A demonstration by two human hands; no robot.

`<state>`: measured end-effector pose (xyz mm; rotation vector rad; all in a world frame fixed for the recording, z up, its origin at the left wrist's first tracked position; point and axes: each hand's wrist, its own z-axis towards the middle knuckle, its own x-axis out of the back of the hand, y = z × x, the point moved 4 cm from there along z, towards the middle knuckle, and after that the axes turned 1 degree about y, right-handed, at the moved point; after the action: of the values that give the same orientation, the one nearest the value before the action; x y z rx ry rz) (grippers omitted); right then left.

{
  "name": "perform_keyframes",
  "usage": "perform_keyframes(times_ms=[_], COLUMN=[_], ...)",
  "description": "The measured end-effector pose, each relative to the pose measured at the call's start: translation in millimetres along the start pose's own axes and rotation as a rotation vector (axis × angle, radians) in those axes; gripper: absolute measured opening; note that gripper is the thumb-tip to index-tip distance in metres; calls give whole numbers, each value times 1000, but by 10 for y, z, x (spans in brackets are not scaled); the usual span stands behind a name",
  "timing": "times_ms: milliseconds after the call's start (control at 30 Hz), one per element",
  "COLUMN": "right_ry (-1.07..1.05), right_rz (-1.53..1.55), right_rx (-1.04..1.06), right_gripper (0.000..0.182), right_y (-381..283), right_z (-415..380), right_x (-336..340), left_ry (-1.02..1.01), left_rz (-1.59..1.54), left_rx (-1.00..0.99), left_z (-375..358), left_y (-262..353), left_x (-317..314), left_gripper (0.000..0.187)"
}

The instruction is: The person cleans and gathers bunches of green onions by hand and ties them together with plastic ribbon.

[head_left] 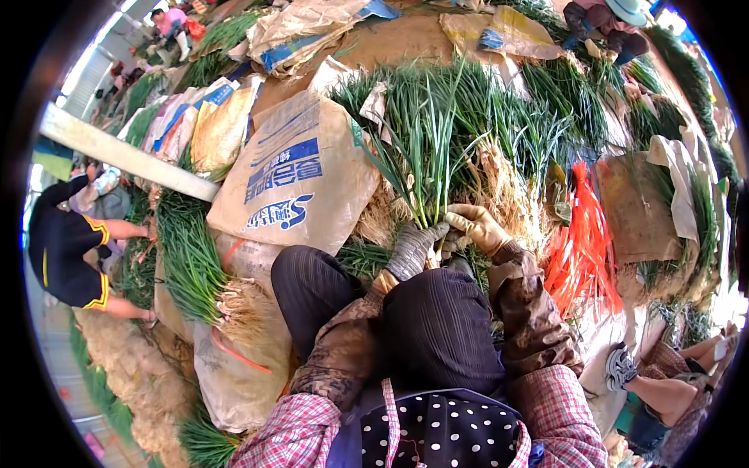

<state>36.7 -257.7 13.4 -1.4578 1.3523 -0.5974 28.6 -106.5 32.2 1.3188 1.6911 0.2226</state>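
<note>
My left hand [412,251], in a grey glove, is closed around the lower stalks of a small bunch of green onions [425,168] just above my knees. The leaves of the bunch point up and away from me. At the right side of the same stalks, my right hand [480,228] in a cream glove has its thumb and fingers pinched together. The root ends are mostly hidden by my hands. Just beyond lies a big pile of green onions [499,101], with pale dry roots [511,191] toward me.
A printed sack [289,171] lies at left, near a tied green onion bundle [191,269]. Red plastic strips [581,249] hang at right. A pale beam [129,148] crosses the left. Other people [70,242] are around, one with a shoe [620,366] at lower right.
</note>
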Motion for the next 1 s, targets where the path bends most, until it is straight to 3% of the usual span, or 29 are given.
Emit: perform_keyframes(times_ms=[33, 67, 133, 200, 267, 367, 433, 500, 533, 600, 667, 700, 833, 933, 967, 1000], right_ry=[134, 230, 589, 617, 468, 216, 431, 402, 375, 299, 122, 104, 189, 297, 422, 478], right_rz=[41, 216, 492, -1193, -1447, -1537, -1115, -917, -823, -580, -330, -304, -255, -572, -928, -1057], right_rx=[-64, 73, 39, -535, -824, -524, 3, 78, 199, 224, -161, -160, -108, 132, 454, 402], right_gripper=[20, 9, 10, 16, 22, 32, 36, 40, 42, 39, 34, 28, 20, 18, 16, 15], right_y=[-46, 125, 463, 229, 807, 892, 545, -411, -507, -368, -222, -232, -125, -6, -114, -84], right_z=[-48, 32, 23, -334, -500, -762, -745, -760, -658, -328, -104, -63, -38, -60, -119, -143], right_x=[-6, 181, 644, 730, 1041, 771, 492, -174, -282, -318, -251, -269, -205, -100, -161, -184], left_ry=[19, 38, 74, 109, 130, 184, 280, 260, 250, 255, 261, 267, 282, 278, 278, 278], left_rz=[27, 54, 43, 75, 142, 236, 394, 419, 431, 623, 792, 852, 991, 1022, 1034, 1045], left_rx=[11, 22, 23, 19, 14, -4, 40, 49, 49, 174, 149, 131, 86, 77, 77, 73], left_z=[10, 10, -17, 8, 11, -15, -47, 26, 59, 82, 134, 159, 202, 228, 229, 209], left_y=[5, -1, 2, -17, 1, 42, 68, -28, -47, -52, -79, -90, -143, -160, -173, -169], left_x=[49, 86, 87, 112, 125, 78, -7, 19, 17, 24, 65, 100, 228, 228, 228, 243], left_gripper=[19, 20, 18, 18, 17, 17, 14, 13, 12, 18, 19, 19, 21, 22, 22, 22])
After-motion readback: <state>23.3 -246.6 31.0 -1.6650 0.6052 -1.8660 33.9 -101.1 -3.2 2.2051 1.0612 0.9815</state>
